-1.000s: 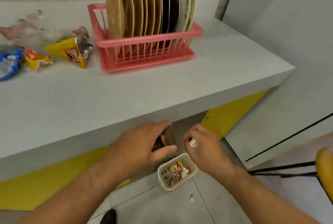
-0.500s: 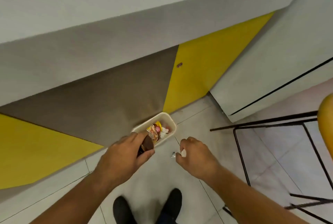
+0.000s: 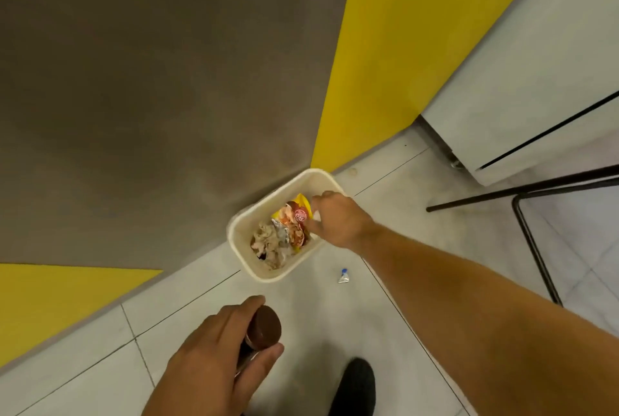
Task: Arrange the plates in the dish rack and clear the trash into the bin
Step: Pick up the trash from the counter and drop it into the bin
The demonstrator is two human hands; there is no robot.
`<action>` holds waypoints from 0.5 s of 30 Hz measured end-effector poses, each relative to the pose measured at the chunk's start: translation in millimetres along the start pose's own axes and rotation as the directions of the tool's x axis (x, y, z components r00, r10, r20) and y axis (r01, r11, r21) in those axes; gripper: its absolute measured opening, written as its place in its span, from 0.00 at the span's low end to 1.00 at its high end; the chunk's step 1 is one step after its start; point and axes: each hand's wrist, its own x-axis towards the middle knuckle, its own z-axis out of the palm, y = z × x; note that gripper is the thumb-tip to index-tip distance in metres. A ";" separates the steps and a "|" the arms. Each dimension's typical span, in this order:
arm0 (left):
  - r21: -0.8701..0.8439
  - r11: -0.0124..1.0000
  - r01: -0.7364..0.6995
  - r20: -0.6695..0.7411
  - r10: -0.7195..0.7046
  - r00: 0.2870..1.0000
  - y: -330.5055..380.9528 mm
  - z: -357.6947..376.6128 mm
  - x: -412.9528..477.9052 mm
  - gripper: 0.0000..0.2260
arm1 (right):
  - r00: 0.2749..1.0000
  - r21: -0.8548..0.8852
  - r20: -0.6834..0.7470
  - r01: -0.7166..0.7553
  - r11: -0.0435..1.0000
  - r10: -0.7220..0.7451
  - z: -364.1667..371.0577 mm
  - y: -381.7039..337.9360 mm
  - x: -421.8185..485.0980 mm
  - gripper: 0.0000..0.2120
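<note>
I'm hovering over the bin (image 3: pixel 264 276).
Right hand (image 3: pixel 338 221) pinching white scrap (image 3: pixel 315 214) at its right rim; left hand (image 3: pixel 214 358) gripping brown-capped bottle (image 3: pixel 264 328).

Your bin (image 3: pixel 264 273) is a small cream rectangular tub, open-topped, standing upright on the floor against the wall. Crumpled trash lies inside it: a yellow and red wrapper (image 3: pixel 296 214) at the far end, silver foil and pale paper (image 3: pixel 271 241) nearer you. Your right hand (image 3: pixel 335 219) is over the bin's far right corner, pinching a small white scrap (image 3: pixel 315 214) at its fingertips. Your left hand (image 3: pixel 214 355) grips a dark bottle (image 3: pixel 264 328) with a brown cap, held above the floor short of the bin. A small silver sachet (image 3: pixel 343 276) with a blue tip lies on the floor just beside the bin, on its right.
</note>
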 end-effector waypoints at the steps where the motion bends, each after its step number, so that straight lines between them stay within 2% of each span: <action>1: -0.003 1.000 -0.003 -0.019 0.003 1.000 -7.4 4.2 2.9 0.26 | 1.000 -0.044 0.008 0.017 0.999 -0.016 6.8 1.3 17.7 0.18; 5: -0.025 0.999 -0.022 -0.067 0.021 0.998 -28.9 18.9 18.4 0.26 | 0.994 -0.136 0.065 0.095 0.986 -0.087 32.1 13.1 59.0 0.26; 8: -0.011 1.000 -0.028 -0.071 0.027 0.997 -33.3 24.5 33.7 0.25 | 0.992 -0.020 0.022 0.124 0.992 -0.124 43.6 23.6 60.2 0.33; 11: 0.036 0.993 -0.115 -0.104 0.119 0.987 -24.0 23.3 53.2 0.22 | 0.989 0.139 -0.045 0.145 0.980 -0.140 38.9 30.6 48.1 0.29; 15: 0.006 0.986 -0.166 -0.126 0.165 0.978 -9.6 24.4 89.2 0.19 | 0.982 0.171 -0.128 0.158 0.972 -0.137 21.1 40.7 28.1 0.20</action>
